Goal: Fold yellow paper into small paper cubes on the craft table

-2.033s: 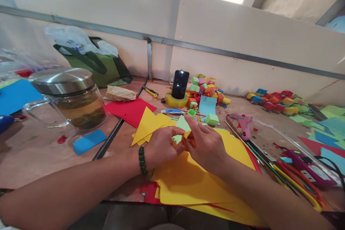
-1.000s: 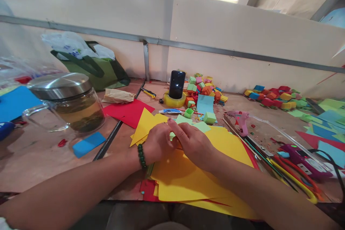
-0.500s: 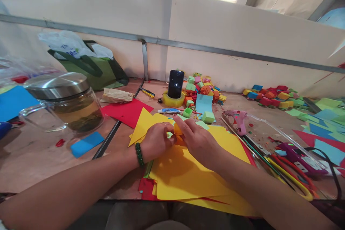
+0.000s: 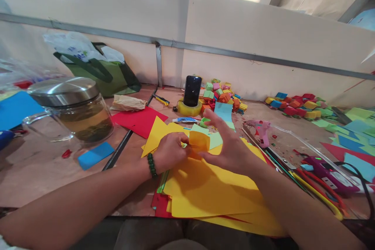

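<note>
My left hand (image 4: 172, 149), with a dark green bead bracelet at the wrist, pinches the left side of a small folded orange-yellow paper piece (image 4: 199, 141). Its upper part stands up like an open flap. Just right of it, my right hand (image 4: 231, 148) is open, thumb and fingers spread apart; the thumb tip is close to the paper's lower right edge, and I cannot tell whether it touches. Beneath both hands lies a stack of yellow paper sheets (image 4: 211, 195). Light green paper pieces (image 4: 215, 140) lie just behind.
Small paper boxes (image 4: 225, 95) are heaped behind a phone (image 4: 192, 90) propped on a tape roll (image 4: 189, 109). To the right are a pink glue gun (image 4: 261, 131), scissors and a purple power strip (image 4: 328, 175). A glass tea mug (image 4: 82, 115) stands left, near a green bag (image 4: 99, 74).
My right hand has let go of the orange-yellow paper and moved right, its fingers spreading. The paper's upper flap now shows upright. My left hand keeps its pinch in nearly the same place.
</note>
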Available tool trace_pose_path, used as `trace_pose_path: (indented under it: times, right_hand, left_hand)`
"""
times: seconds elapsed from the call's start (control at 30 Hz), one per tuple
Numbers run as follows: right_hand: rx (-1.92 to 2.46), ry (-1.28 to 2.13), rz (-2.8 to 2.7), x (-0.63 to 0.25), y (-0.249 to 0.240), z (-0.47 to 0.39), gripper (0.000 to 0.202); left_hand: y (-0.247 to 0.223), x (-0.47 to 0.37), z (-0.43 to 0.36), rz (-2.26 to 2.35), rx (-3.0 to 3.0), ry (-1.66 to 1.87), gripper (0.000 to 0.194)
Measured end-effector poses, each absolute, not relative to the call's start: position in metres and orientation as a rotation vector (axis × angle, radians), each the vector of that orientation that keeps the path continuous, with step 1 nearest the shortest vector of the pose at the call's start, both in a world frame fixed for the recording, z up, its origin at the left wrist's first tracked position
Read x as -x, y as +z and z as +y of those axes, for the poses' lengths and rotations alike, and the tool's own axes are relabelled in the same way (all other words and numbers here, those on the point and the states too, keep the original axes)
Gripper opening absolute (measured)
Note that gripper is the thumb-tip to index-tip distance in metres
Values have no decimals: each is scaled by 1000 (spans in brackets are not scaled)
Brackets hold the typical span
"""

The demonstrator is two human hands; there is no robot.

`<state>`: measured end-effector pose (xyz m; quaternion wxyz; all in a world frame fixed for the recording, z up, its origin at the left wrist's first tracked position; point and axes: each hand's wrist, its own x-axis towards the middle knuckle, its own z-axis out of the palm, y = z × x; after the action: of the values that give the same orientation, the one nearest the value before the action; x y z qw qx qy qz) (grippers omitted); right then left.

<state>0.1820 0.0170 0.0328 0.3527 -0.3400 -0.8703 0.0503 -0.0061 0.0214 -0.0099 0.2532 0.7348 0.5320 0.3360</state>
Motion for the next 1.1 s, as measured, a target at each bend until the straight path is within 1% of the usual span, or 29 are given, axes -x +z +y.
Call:
trace_pose_path:
  times: [0.07, 0.17, 0.3, 0.37, 0.43, 0.57, 0.63, 0.77, 0.83, 1.0, 1.1]
  right_hand:
    - [1047, 270, -2286, -177, 26, 19, 81]
    - [1242, 379, -2285, -173, 17, 26, 67]
    - [1266, 386, -2301, -171, 16, 28, 41]
    - [1222, 383, -2311, -170, 16, 28, 33]
    - [1168, 359, -2324, -168, 15, 27, 33]
    - [1071, 274, -2379, -166, 8, 27, 41]
    - [1040, 303, -2382, -167, 5, 29, 42]
    - [972, 432, -2281, -171, 3, 33, 37]
    - [937, 436, -2285, -173, 3, 34, 38]
    - [922, 251, -2393, -170, 2, 34, 46]
    - [875, 235, -2382, -167, 1, 33, 49]
  left_hand:
    - [-7, 3, 19, 1459, -2104, 848, 20]
    - [-5, 0, 17, 1432, -2253, 787, 20]
    - [-6, -1, 17, 1420, -2329, 753, 22]
    - [-6, -1, 17, 1425, -2370, 710, 22]
    - [-5, -1, 16, 1445, -2408, 668, 21]
    - [0, -2, 13, 1523, -2425, 607, 18]
    - [2, -3, 13, 1531, -2415, 584, 18]
    - [2, -3, 15, 1505, -2406, 590, 19]
    - [0, -1, 16, 1480, -2371, 610, 19]
    - [-5, 1, 17, 1423, -2205, 681, 20]
    - [-7, 1, 17, 1423, -2205, 701, 18]
